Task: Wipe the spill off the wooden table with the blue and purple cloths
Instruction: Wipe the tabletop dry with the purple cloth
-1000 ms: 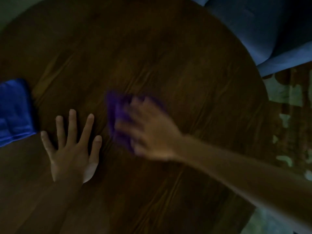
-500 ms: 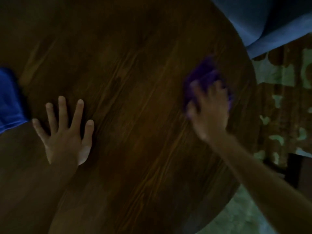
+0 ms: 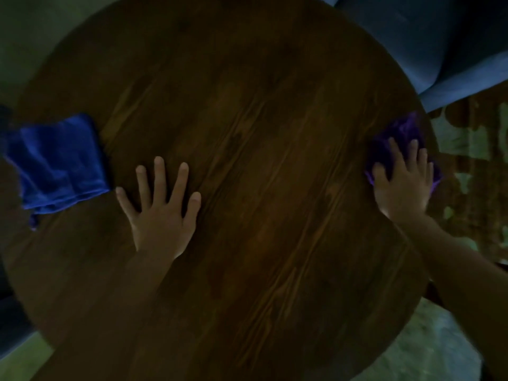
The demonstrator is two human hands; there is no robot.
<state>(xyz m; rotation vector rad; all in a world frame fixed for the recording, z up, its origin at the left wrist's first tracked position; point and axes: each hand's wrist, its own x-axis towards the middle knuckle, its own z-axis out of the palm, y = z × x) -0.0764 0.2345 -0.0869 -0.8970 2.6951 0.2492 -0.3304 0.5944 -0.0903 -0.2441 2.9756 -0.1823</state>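
The purple cloth (image 3: pixel 404 141) is pressed against the far right rim of the round wooden table (image 3: pixel 247 133) by the right hand (image 3: pixel 402 185), whose fingers are laid flat and spread over the bunched fabric rather than curled around it; part of the cloth appears to hang just past the table edge. The left hand (image 3: pixel 162 213) is planted palm-down on the bare wood, fingers fanned apart, holding nothing, and it is judged to be bracing the body rather than wiping. The blue cloth (image 3: pixel 57 163) is left lying loosely folded at the left edge of the table, just beside the left hand's little finger but not gripped by it. No puddle, droplets or wet sheen can be made out on the surface, although the lighting is dim and the grain is dark, so a thin film cannot be ruled out. The wiping with the purple cloth is judged to be under way, with the right margin being covered at this moment. What remains, as far as can be told, is any pass with the blue cloth, which is unused at this moment, and possibly the left half of the table near it.
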